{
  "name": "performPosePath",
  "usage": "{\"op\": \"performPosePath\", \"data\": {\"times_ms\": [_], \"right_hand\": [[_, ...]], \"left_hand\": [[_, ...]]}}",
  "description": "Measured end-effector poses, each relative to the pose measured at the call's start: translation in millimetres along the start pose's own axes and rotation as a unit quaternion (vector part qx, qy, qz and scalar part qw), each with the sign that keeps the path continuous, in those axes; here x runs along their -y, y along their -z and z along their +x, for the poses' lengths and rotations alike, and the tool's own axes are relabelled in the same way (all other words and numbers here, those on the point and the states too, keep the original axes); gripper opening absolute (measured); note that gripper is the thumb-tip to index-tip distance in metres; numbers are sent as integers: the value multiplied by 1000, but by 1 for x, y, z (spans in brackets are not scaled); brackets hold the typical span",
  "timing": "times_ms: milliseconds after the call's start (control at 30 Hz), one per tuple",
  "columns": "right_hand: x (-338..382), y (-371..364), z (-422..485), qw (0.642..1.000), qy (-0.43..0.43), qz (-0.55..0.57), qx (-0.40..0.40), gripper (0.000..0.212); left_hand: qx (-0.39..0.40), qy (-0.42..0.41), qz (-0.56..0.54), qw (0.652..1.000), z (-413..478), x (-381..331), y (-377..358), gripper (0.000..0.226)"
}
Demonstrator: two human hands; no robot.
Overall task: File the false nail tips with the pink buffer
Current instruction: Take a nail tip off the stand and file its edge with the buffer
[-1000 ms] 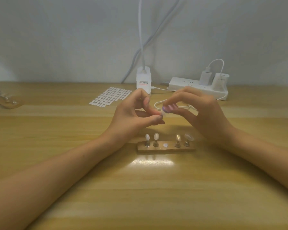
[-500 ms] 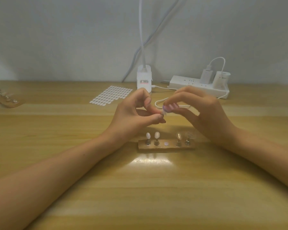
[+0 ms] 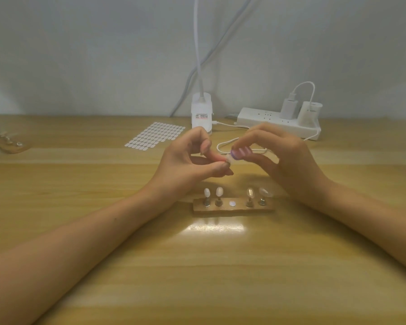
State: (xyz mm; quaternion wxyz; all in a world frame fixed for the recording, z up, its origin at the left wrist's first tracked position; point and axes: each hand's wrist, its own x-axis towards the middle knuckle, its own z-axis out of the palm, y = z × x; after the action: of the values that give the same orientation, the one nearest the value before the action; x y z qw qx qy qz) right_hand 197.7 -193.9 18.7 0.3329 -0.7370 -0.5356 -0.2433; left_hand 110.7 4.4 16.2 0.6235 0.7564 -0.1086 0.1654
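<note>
A small wooden stand [image 3: 233,208] lies on the table with several false nail tips [image 3: 219,191] upright on metal pegs and one bare slot in the middle. Above it, my left hand [image 3: 188,165] pinches a pale nail tip [image 3: 227,159] between thumb and fingers. My right hand [image 3: 281,156] holds a small pink buffer [image 3: 240,152] in its fingertips, its end touching the nail tip. Most of the buffer is hidden by my fingers.
A sheet of adhesive tabs [image 3: 155,136] lies at the back left of the hands. Behind stand a white lamp base [image 3: 201,113] and a power strip [image 3: 279,123] with chargers and a looping cable [image 3: 227,144]. Another wooden stand [image 3: 6,140] sits at the far left edge.
Both hands stay together over the stand; the right hand's fingers and buffer shift only slightly against the nail tip.
</note>
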Motion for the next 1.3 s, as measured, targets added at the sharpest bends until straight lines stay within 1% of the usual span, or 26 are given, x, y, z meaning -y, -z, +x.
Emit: {"op": "performPosePath", "data": {"times_ms": [67, 100, 167, 200, 300, 400, 467, 533, 600, 667, 733, 800, 867, 967, 1100, 1233, 1300], "right_hand": [[0, 3, 0, 999, -23, 7, -32, 8], [1, 3, 1, 999, -8, 13, -33, 8], [6, -2, 1, 999, 45, 14, -2, 8], [4, -3, 0, 998, 53, 8, 14, 9], [-7, 2, -3, 1000, 9, -13, 21, 9], [-11, 4, -4, 1000, -27, -6, -11, 7], [-8, 1, -4, 1000, -28, 8, -6, 10], [-5, -3, -5, 1000, -2, -6, 27, 12], [-5, -5, -6, 998, 28, -41, 40, 12], [-5, -5, -8, 996, 43, -67, 30, 16], [-6, -2, -9, 998, 26, -59, 27, 19], [-6, 1, -9, 999, -4, -22, 32, 17], [-7, 3, -8, 999, -26, 7, 34, 13], [-6, 2, -7, 999, -38, 13, 36, 12], [-3, 2, -6, 998, -50, 24, 37, 27], [-3, 2, -6, 998, -47, 12, 38, 20], [-3, 2, -6, 998, -45, 10, 35, 23]], "left_hand": [[-1, 1, -3, 1000, 0, 0, -1, 44], [-3, 0, -4, 1000, 1, 0, -2, 44], [-5, -1, 1, 1000, 1, -1, -1, 44], [-4, 0, 4, 1000, 1, 0, -1, 44], [0, -11, -1, 1000, -1, 1, 0, 43], [-21, -45, 3, 999, -1, -2, -2, 39], [-58, -60, -9, 996, -1, -6, 1, 36], [-69, -79, -5, 994, -3, -12, 4, 35], [-36, -115, 15, 993, -7, -19, 2, 35], [28, -147, 41, 988, -15, -24, -6, 36], [90, -169, 97, 977, -21, -26, -14, 36], [133, -176, 166, 961, -25, -24, -17, 38], [142, -162, 198, 956, -25, -21, -14, 41], [123, -129, 203, 963, -22, -19, -7, 41], [163, -87, 195, 963, -21, -15, -3, 43], [182, -69, 201, 960, -20, -13, -5, 42], [186, -44, 186, 964, -19, -13, -4, 40]]}}
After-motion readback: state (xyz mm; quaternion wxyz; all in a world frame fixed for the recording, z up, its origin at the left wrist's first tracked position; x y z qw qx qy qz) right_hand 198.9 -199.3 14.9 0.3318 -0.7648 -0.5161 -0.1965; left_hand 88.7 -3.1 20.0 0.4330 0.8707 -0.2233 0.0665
